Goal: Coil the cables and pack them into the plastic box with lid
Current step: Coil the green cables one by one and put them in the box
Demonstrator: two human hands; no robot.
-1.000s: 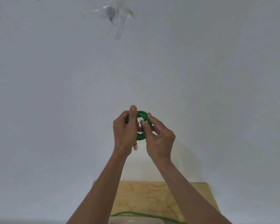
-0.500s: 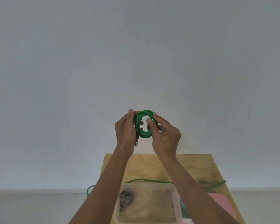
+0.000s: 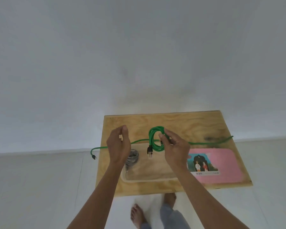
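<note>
My right hand [image 3: 176, 148] pinches a coiled green cable [image 3: 153, 139] above the clear plastic box [image 3: 147, 179]; its black plug [image 3: 149, 152] hangs down from the coil. My left hand [image 3: 119, 146] is apart from the coil to its left, fingers relaxed and holding nothing. A grey coiled cable [image 3: 132, 158] lies in the left end of the box. A second green cable [image 3: 208, 142] lies uncoiled across the wooden table [image 3: 180, 123] behind the box, its left end [image 3: 93, 156] hanging off the table edge. The pink lid [image 3: 221, 164] lies to the right of the box.
The small wooden table stands against a white wall on a white floor. The person's bare feet [image 3: 139, 215] are on the floor below the table's near edge.
The view has tilted down from the wall to the table. My left hand has let go of the green coil and moved left. My right hand has lowered the coil over the box.
</note>
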